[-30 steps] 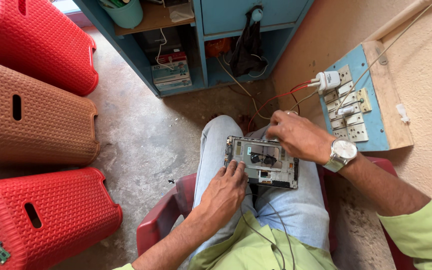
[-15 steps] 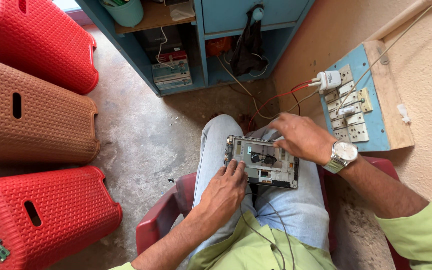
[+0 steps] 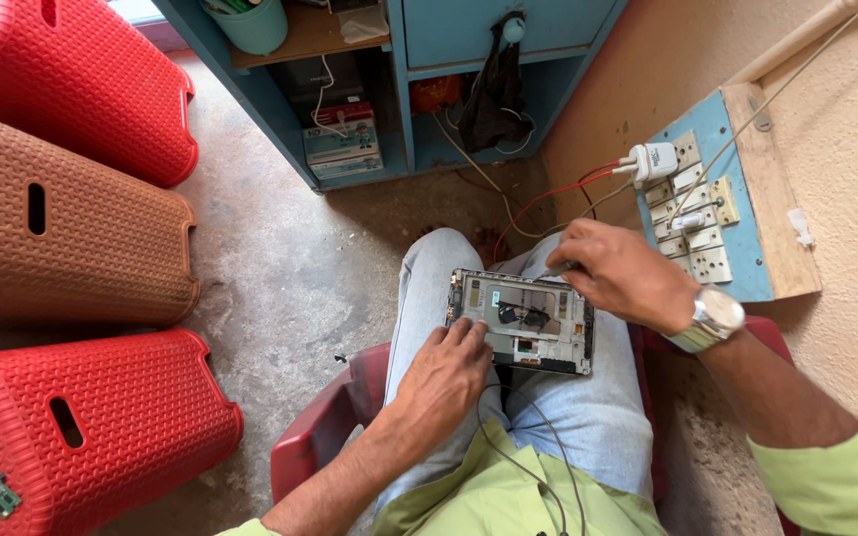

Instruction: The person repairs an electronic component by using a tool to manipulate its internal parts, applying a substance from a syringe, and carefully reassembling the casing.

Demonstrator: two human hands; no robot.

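An opened tablet frame, back side up with its grey metal plate and small black parts showing, lies across my lap. My left hand rests on its near left corner and steadies it. My right hand, with a silver wristwatch, is at the frame's far right edge, fingers pinched around a thin dark tool whose tip points toward the frame. Thin dark wires run from under the frame down over my green shirt.
Two red plastic stools and a brown one lie on the concrete floor at left. A blue cabinet stands ahead. A switch and socket board with a white charger plugged in hangs on the right wall. I sit on a red chair.
My right hand has shifted slightly right and back along the frame's far edge. My left hand and the frame have stayed put.
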